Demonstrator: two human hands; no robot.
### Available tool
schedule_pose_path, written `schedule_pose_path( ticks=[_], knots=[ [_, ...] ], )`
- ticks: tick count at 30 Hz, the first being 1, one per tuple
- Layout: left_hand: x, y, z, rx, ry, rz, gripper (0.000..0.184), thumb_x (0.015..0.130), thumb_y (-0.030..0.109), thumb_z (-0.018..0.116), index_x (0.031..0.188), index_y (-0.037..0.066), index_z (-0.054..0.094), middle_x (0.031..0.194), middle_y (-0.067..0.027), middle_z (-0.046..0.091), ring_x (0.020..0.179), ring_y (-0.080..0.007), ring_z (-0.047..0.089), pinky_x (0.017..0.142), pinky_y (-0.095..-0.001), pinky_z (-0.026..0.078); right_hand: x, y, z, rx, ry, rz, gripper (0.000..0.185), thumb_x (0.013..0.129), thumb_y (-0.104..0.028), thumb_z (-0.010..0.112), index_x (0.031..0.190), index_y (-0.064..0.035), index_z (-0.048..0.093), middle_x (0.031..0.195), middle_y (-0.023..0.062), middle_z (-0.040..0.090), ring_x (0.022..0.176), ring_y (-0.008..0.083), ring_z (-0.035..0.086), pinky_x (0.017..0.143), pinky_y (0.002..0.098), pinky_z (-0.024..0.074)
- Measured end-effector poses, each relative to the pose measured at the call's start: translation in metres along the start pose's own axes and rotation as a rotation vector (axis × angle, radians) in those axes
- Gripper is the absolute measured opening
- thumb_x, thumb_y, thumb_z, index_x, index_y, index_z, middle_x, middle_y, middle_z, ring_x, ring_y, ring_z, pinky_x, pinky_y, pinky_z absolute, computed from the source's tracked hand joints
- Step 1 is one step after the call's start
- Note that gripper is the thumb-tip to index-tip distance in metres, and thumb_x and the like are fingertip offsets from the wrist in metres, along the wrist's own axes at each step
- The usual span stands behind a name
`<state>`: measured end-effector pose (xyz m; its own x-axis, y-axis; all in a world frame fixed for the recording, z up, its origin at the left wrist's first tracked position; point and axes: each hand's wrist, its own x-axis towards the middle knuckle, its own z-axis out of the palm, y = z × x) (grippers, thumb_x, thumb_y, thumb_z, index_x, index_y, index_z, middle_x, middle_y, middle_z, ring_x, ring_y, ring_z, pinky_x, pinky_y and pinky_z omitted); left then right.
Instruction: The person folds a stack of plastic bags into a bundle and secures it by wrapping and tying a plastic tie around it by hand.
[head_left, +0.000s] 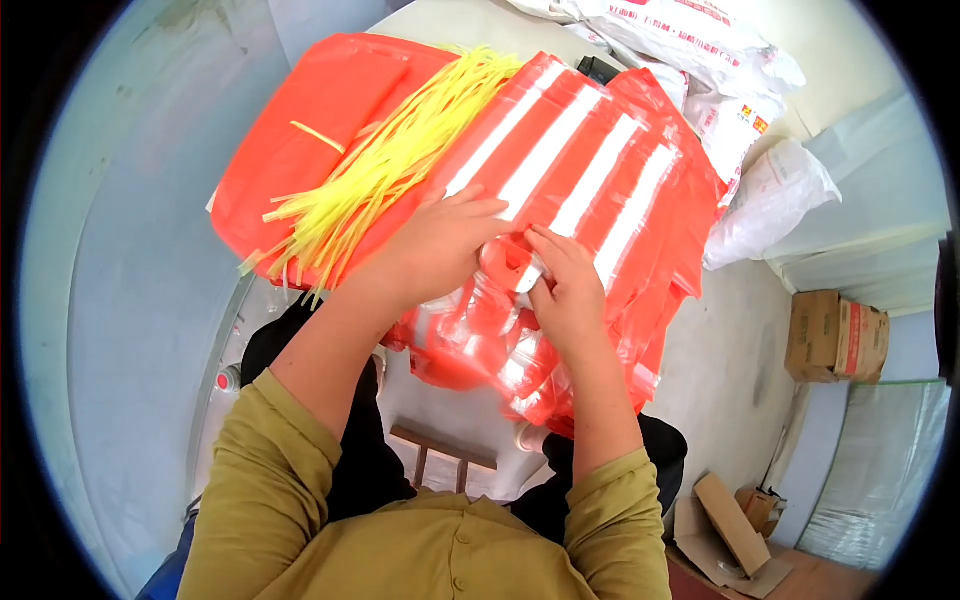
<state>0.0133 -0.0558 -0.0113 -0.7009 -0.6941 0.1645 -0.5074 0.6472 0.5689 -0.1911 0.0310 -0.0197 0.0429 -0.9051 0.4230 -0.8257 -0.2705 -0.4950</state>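
Observation:
Red plastic bags with white stripes (585, 205) lie in a stack before me, their gathered ends hanging over the near edge. My left hand (450, 245) is bent over the near part of the top bag, fingers closing on the plastic. My right hand (570, 290) pinches the bag from the other side, thumb and fingers together. A crumpled, looped end of red plastic (508, 262) shows between the two hands. Left of the stack, a loose bundle of thin yellow strips (400, 165) lies across more folded red plastic (300, 130).
White printed sacks (690, 45) stand behind the stack, with another white sack (780, 195) at the right. Cardboard boxes (835, 335) sit by the right wall. Flattened cardboard (730, 530) lies at lower right. A wooden stool (443, 447) shows between my legs.

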Motion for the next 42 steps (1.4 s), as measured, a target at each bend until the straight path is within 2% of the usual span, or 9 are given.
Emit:
schedule_pose_path(
  ticks=[4, 10, 13, 17, 26, 35, 39, 41, 42],
  knots=[
    [0.002, 0.006, -0.010, -0.029, -0.031, 0.002, 0.044, 0.094, -0.001, 0.058, 0.136, 0.009, 0.069, 0.145, -0.0119, 0.065, 0.144, -0.0339, 0.053, 0.119, -0.0517, 0.038, 0.005, -0.012, -0.004, -0.012, -0.064, -0.085, 0.048, 0.078, 0.009, 0.061, 0.123, -0.0030, 0.074, 0.127, 0.0146, 0.072, 0.116, 0.0345, 0.068, 0.096, 0.0429, 0.0573],
    [0.005, -0.015, -0.017, -0.493, 0.259, -0.272, 0.039, 0.108, 0.019, 0.054, 0.143, 0.004, 0.062, 0.147, -0.0157, 0.062, 0.142, -0.0271, 0.054, 0.117, -0.0388, 0.041, -0.005, 0.001, -0.022, 0.611, -0.114, 0.698, 0.035, 0.095, 0.000, 0.062, 0.128, -0.0022, 0.074, 0.110, 0.0045, 0.076, 0.102, 0.0130, 0.068, 0.087, 0.0291, 0.0534],
    [0.006, -0.019, -0.009, -0.702, 0.388, -0.409, 0.045, 0.110, 0.026, 0.053, 0.147, -0.001, 0.056, 0.142, -0.0184, 0.063, 0.134, -0.0269, 0.059, 0.112, -0.0388, 0.045, -0.019, 0.013, -0.031, 0.717, -0.008, 0.562, 0.029, 0.102, -0.007, 0.062, 0.127, -0.0012, 0.074, 0.107, 0.0006, 0.074, 0.099, 0.0078, 0.064, 0.085, 0.0262, 0.0504],
    [0.008, -0.011, -0.008, -1.072, 0.258, -0.507, 0.060, 0.111, 0.029, 0.055, 0.163, 0.005, 0.036, 0.157, -0.0184, 0.050, 0.145, -0.0282, 0.048, 0.121, -0.0414, 0.037, -0.028, 0.014, -0.059, 0.721, -0.110, 0.605, 0.030, 0.104, -0.008, 0.060, 0.129, -0.0017, 0.074, 0.110, 0.0019, 0.075, 0.096, 0.0100, 0.066, 0.085, 0.0276, 0.0528],
    [0.003, 0.025, 0.007, -1.517, 0.195, -0.582, 0.086, 0.102, 0.013, 0.070, 0.169, 0.009, 0.016, 0.139, -0.0192, 0.058, 0.126, -0.0253, 0.062, 0.105, -0.0413, 0.051, -0.045, 0.021, -0.099, 0.773, -0.028, 0.698, 0.030, 0.108, -0.015, 0.057, 0.131, -0.0038, 0.072, 0.110, 0.0059, 0.075, 0.096, 0.0161, 0.071, 0.080, 0.0295, 0.0580],
    [-0.046, 0.054, -0.017, -1.038, 0.049, -0.465, 0.098, 0.094, 0.013, 0.074, 0.172, 0.013, 0.013, 0.126, -0.0149, 0.065, 0.106, -0.0160, 0.066, 0.099, -0.0354, 0.050, -0.068, 0.037, -0.074, 0.870, -0.112, 0.659, 0.024, 0.108, -0.015, 0.059, 0.122, -0.0020, 0.075, 0.111, 0.0050, 0.076, 0.093, 0.0111, 0.067, 0.082, 0.0256, 0.0521],
    [-0.067, 0.063, -0.025, -1.001, -0.064, -0.472, 0.102, 0.088, 0.009, 0.073, 0.172, 0.014, 0.016, 0.149, -0.0174, 0.053, 0.129, -0.0205, 0.057, 0.111, -0.0364, 0.044, -0.062, 0.021, -0.075, 0.728, -0.258, 0.351, 0.044, 0.084, 0.005, 0.060, 0.126, -0.0015, 0.072, 0.131, 0.0089, 0.073, 0.121, 0.0235, 0.064, 0.108, 0.0379, 0.0462],
    [-0.079, 0.048, -0.012, -0.914, -0.086, -0.438, 0.101, 0.086, 0.006, 0.072, 0.171, 0.014, 0.019, 0.161, -0.0177, 0.044, 0.142, -0.0224, 0.049, 0.116, -0.0362, 0.041, -0.063, 0.030, -0.074, 0.574, -0.373, 0.230, 0.052, 0.075, 0.004, 0.063, 0.124, -0.0071, 0.074, 0.140, 0.0064, 0.070, 0.139, 0.0287, 0.052, 0.124, 0.0506, 0.0290],
    [-0.083, 0.042, -0.013, -0.899, -0.152, -0.424, 0.099, 0.088, 0.006, 0.070, 0.172, 0.018, 0.019, 0.162, -0.0221, 0.040, 0.120, -0.0206, 0.060, 0.098, -0.0344, 0.050, -0.063, 0.030, -0.074, 0.530, -0.395, 0.198, 0.051, 0.075, 0.003, 0.063, 0.124, -0.0084, 0.074, 0.140, 0.0063, 0.070, 0.140, 0.0298, 0.052, 0.125, 0.0534, 0.0267]
  ],
)
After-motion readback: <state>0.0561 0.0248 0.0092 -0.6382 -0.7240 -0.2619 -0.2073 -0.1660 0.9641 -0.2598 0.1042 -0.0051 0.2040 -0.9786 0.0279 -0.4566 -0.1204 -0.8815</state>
